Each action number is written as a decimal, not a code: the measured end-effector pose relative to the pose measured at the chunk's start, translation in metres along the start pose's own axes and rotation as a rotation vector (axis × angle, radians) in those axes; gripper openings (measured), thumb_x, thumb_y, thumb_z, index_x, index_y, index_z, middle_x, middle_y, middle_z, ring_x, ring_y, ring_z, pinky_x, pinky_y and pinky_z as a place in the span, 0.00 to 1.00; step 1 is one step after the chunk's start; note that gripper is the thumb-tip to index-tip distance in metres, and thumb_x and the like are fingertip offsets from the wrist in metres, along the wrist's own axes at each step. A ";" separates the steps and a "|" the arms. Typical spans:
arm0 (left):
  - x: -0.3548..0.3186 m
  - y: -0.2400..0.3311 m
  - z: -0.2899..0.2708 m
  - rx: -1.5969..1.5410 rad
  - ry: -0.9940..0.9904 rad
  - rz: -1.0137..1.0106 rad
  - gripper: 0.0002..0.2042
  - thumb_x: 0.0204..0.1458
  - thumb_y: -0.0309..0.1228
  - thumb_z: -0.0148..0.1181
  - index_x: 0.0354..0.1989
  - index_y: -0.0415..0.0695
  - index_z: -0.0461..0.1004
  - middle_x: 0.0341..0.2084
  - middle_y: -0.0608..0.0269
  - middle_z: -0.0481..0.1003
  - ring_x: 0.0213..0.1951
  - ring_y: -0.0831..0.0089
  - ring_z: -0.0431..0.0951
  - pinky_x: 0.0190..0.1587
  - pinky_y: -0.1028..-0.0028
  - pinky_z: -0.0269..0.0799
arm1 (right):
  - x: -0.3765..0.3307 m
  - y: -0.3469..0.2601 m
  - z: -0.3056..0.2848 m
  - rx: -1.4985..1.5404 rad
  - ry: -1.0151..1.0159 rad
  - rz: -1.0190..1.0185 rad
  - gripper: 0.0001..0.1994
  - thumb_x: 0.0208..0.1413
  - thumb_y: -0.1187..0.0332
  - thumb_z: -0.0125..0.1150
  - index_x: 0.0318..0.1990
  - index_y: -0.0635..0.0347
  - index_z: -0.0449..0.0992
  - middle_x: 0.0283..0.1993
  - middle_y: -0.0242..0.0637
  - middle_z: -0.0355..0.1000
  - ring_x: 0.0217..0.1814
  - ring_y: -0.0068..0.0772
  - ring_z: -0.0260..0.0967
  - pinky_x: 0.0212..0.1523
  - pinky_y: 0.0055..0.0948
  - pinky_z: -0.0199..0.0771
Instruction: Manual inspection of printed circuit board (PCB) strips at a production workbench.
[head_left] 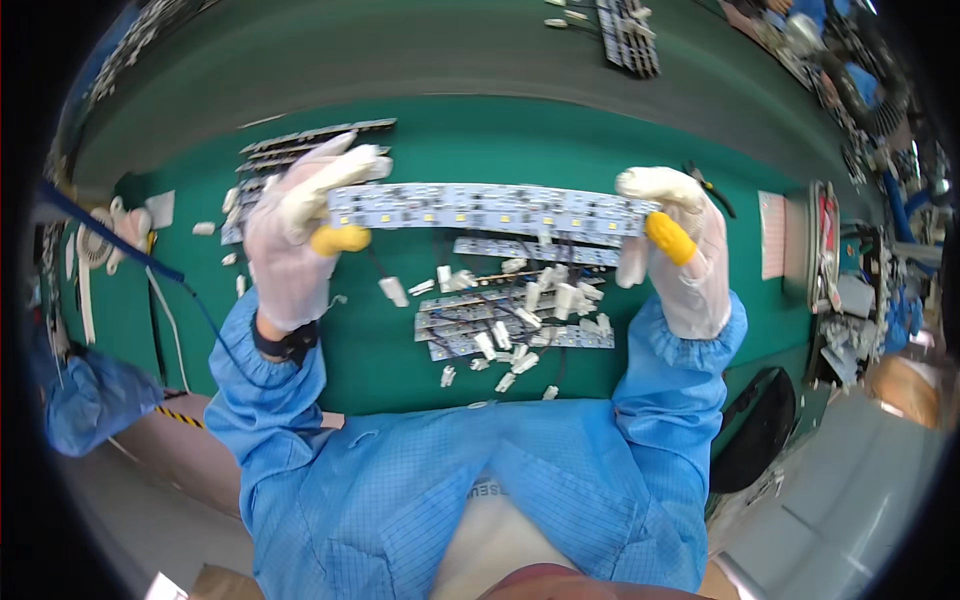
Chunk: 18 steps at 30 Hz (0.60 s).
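Between my gloved hands an LED circuit board strip (490, 207) is held up level, its row of yellowish LEDs showing. My left hand (310, 215) grips its left end, with a yellow finger cot on the thumb. At the other end my right hand (675, 225) pinches the strip, also with a yellow cot on the thumb. Below the strip lies a pile of similar LED boards (465, 320) with dark wires and white connectors (565, 300). Behind my left hand a stack of more strips (320, 130) is partly hidden.
A green mat (520, 135) covers the bench. Pliers (712, 192) lie at the right, near a paper sheet (772, 235). More boards (628, 40) rest on the dark surface beyond. At the left are a small white fan (97, 240) and a blue cable (110, 235).
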<state>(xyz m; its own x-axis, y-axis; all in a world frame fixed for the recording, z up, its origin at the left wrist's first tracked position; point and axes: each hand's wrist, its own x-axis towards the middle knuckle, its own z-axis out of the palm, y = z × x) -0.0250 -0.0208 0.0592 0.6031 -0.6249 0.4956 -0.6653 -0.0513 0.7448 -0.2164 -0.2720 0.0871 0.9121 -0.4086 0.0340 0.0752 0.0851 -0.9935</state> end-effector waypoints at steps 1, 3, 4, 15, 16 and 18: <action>0.005 0.000 -0.001 0.075 -0.026 0.093 0.18 0.41 0.25 0.63 0.45 0.38 0.77 0.39 0.56 0.79 0.48 0.59 0.76 0.52 0.67 0.69 | 0.000 0.007 -0.008 0.024 -0.027 -0.024 0.24 0.54 0.57 0.61 0.50 0.69 0.69 0.32 0.39 0.70 0.16 0.23 0.65 0.17 0.18 0.64; 0.001 0.002 -0.001 0.103 -0.007 0.067 0.19 0.39 0.28 0.65 0.44 0.40 0.77 0.38 0.57 0.79 0.46 0.59 0.77 0.51 0.66 0.70 | 0.004 0.010 -0.010 0.031 -0.064 -0.047 0.18 0.57 0.64 0.57 0.50 0.69 0.69 0.31 0.39 0.70 0.16 0.22 0.65 0.17 0.17 0.64; 0.003 0.005 -0.001 0.061 -0.008 0.092 0.21 0.36 0.31 0.67 0.43 0.41 0.78 0.38 0.56 0.78 0.45 0.59 0.77 0.50 0.66 0.71 | 0.004 0.013 -0.011 0.042 -0.067 -0.067 0.19 0.57 0.63 0.57 0.50 0.68 0.69 0.30 0.38 0.70 0.16 0.22 0.65 0.18 0.17 0.64; 0.004 -0.003 0.001 0.240 0.027 0.072 0.20 0.45 0.38 0.63 0.47 0.42 0.76 0.41 0.56 0.78 0.46 0.57 0.76 0.48 0.67 0.70 | 0.008 0.012 -0.007 0.055 -0.125 -0.071 0.23 0.54 0.57 0.59 0.51 0.67 0.69 0.28 0.39 0.72 0.18 0.25 0.68 0.19 0.19 0.65; 0.004 -0.008 0.002 0.261 0.055 0.059 0.22 0.42 0.38 0.65 0.47 0.45 0.76 0.43 0.53 0.76 0.43 0.57 0.77 0.44 0.67 0.73 | 0.008 0.013 -0.007 0.114 -0.205 -0.132 0.24 0.53 0.57 0.60 0.51 0.68 0.69 0.29 0.39 0.72 0.19 0.26 0.69 0.18 0.19 0.65; 0.003 -0.012 0.004 0.277 0.062 0.049 0.23 0.42 0.42 0.63 0.48 0.46 0.76 0.45 0.54 0.76 0.42 0.57 0.77 0.44 0.67 0.72 | 0.000 0.000 0.002 0.014 -0.106 -0.027 0.27 0.51 0.56 0.63 0.51 0.68 0.68 0.31 0.41 0.72 0.19 0.27 0.70 0.19 0.20 0.66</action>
<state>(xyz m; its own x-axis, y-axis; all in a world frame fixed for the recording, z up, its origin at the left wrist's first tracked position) -0.0165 -0.0250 0.0498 0.5878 -0.5831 0.5608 -0.7837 -0.2383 0.5736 -0.2152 -0.2702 0.0874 0.9473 -0.3122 0.0724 0.1048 0.0881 -0.9906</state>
